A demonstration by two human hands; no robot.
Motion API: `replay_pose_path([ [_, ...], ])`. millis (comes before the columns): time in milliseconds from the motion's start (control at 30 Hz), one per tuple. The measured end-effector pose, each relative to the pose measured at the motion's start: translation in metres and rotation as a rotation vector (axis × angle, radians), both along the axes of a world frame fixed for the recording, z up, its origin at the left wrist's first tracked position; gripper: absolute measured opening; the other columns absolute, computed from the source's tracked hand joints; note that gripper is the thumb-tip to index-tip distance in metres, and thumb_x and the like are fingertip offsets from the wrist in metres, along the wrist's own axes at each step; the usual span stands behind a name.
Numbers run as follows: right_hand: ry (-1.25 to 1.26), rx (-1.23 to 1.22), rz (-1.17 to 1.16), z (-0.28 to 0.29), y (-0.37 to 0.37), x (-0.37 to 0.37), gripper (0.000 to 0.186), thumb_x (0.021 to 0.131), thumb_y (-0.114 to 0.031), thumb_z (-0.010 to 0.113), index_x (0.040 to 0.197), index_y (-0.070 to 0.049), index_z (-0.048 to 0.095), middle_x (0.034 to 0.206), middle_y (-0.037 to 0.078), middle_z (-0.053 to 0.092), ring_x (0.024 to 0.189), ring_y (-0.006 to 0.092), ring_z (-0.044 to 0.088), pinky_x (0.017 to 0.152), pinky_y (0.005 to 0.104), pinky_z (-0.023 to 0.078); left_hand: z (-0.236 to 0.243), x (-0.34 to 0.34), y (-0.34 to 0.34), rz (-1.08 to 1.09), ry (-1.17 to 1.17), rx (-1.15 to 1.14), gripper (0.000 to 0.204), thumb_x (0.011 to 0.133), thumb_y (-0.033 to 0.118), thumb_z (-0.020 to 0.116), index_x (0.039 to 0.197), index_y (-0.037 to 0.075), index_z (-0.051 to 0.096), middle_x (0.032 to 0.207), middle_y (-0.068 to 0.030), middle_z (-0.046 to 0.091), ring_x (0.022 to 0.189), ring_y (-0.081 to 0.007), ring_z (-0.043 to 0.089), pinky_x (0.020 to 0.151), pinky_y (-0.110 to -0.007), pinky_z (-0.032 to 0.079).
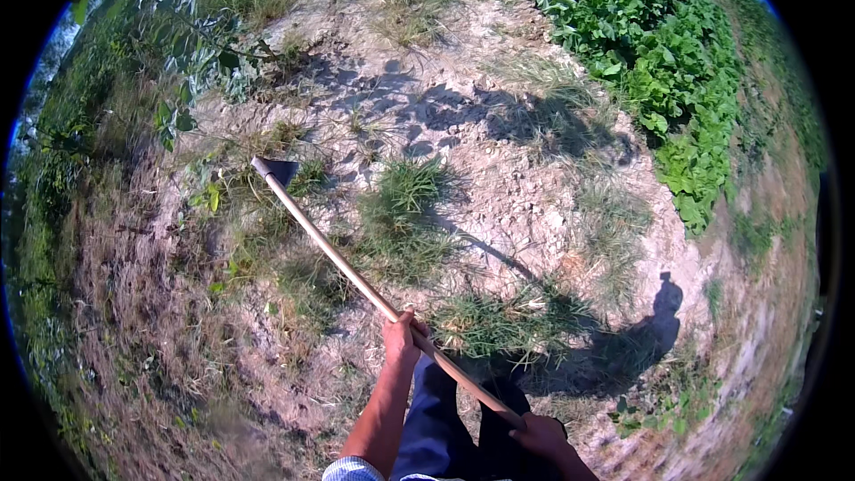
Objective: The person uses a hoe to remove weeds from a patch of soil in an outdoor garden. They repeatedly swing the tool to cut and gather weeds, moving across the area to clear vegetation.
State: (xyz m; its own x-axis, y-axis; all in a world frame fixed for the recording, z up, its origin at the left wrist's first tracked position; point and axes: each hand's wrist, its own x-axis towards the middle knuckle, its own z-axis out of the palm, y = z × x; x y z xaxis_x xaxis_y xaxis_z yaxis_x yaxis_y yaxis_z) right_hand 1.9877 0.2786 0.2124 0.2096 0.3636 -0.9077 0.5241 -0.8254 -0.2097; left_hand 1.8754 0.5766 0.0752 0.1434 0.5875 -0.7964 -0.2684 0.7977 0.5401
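I hold a long pale wooden hoe handle [329,249] slanting up to the left. My left hand [403,338] is wrapped round it partway down. My right hand [534,435] grips it near its lower end, at the bottom right of my view. The dark metal hoe blade [281,168] is at the far end, over grass and leafy weeds [214,196]; whether it touches the soil I cannot tell. A green grass tuft [401,191] is to the right of the blade, and another [490,321] lies just right of my left hand.
Dry, cracked pale soil [499,187] surrounds the tufts. Dense broad-leaved plants [659,62] run along the upper right. A leafy branch [187,53] and taller weeds line the upper left. My trousered legs [427,419] are below, with my shadow [655,325] on the ground to the right.
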Motion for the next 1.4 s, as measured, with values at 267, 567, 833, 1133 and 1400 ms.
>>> replay_pose_path([
  [267, 0.004, -0.31, 0.055, 0.025, -0.107, -0.004, 0.041, 0.077, -0.042, 0.059, 0.092, -0.004, 0.059, 0.086, 0.017, 0.065, 0.081, 0.0346, 0.064, 0.072, 0.0463, 0.05, -0.078, 0.019, -0.16, -0.193, 0.19, -0.164, 0.017, 0.082, 0.011, 0.06, 0.073, 0.005, 0.048, 0.054, -0.0047, 0.049, 0.038, -0.0162, 0.048, 0.035, -0.03, 0.042],
  [567, -0.055, -0.218, 0.029, 0.039, -0.121, 0.021, 0.037, 0.077, -0.041, 0.059, 0.086, -0.005, 0.058, 0.082, 0.018, 0.065, 0.079, 0.0354, 0.064, 0.069, 0.0462, 0.051, -0.034, 0.039, -0.153, -0.125, 0.158, -0.348, 0.013, 0.083, 0.011, 0.058, 0.076, 0.004, 0.05, 0.054, -0.0071, 0.047, 0.042, -0.0199, 0.047, 0.038, -0.035, 0.043],
  [833, 0.044, -0.033, -0.042, 0.008, -0.051, 0.006, 0.042, 0.078, -0.041, 0.058, 0.094, -0.003, 0.055, 0.083, 0.019, 0.065, 0.08, 0.0369, 0.063, 0.071, 0.0477, 0.049, -0.032, 0.006, -0.034, -0.089, 0.102, -0.152, 0.014, 0.084, 0.012, 0.056, 0.074, 0.003, 0.053, 0.054, -0.007, 0.047, 0.044, -0.0197, 0.05, 0.039, -0.034, 0.043],
  [1133, 0.03, -0.072, -0.218, 0.082, -0.172, 0.02, 0.024, 0.08, -0.026, 0.058, 0.088, -0.004, 0.058, 0.081, 0.023, 0.061, 0.079, 0.0405, 0.059, 0.069, 0.0489, 0.047, -0.072, 0.036, -0.205, -0.272, 0.257, -0.434, 0.017, 0.08, 0.01, 0.063, 0.072, 0.002, 0.05, 0.051, -0.0077, 0.047, 0.039, -0.0209, 0.049, 0.036, -0.035, 0.044],
  [1400, -0.049, -0.224, 0.086, 0.027, -0.175, 0.026, 0.037, 0.081, -0.04, 0.053, 0.083, -0.004, 0.058, 0.075, 0.02, 0.064, 0.073, 0.0368, 0.065, 0.066, 0.047, 0.051, -0.041, 0.036, -0.174, -0.121, 0.17, -0.224, 0.015, 0.081, 0.01, 0.062, 0.074, 0.003, 0.05, 0.051, -0.0069, 0.047, 0.038, -0.0192, 0.047, 0.034, -0.033, 0.042],
])
